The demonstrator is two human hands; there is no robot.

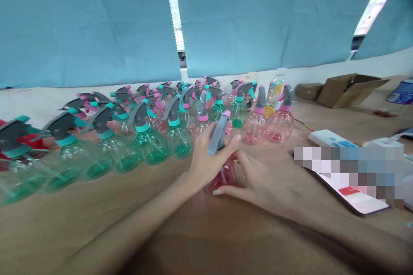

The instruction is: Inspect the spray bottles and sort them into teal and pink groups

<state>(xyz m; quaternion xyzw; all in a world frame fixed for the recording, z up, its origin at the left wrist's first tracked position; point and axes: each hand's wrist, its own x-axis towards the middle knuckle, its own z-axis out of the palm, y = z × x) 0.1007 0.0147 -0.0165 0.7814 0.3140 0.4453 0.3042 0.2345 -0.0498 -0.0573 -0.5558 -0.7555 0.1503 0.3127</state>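
A pink spray bottle (pixel 222 177) with a grey and pink trigger head stands in front of me on the table, between both hands. My left hand (pixel 206 157) is wrapped around its neck and trigger head, the thumb lying across below the grey lever. Around the round lower body, my right hand (pixel 254 176) grips from the right side with thumb and fingers. The bottle's collar is hidden by my left hand. Just beyond, a green spray bottle (pixel 180 142) and another pink spray bottle (pixel 253 129) stand upright.
Several green spray bottles (pixel 119 154) form a row on the left, with more pink and green ones behind. At right lie a phone (pixel 364 200) and a white box-shaped device (pixel 322 137). An open cardboard box (pixel 338 90) and a clear bottle (pixel 275 88) stand farther back.
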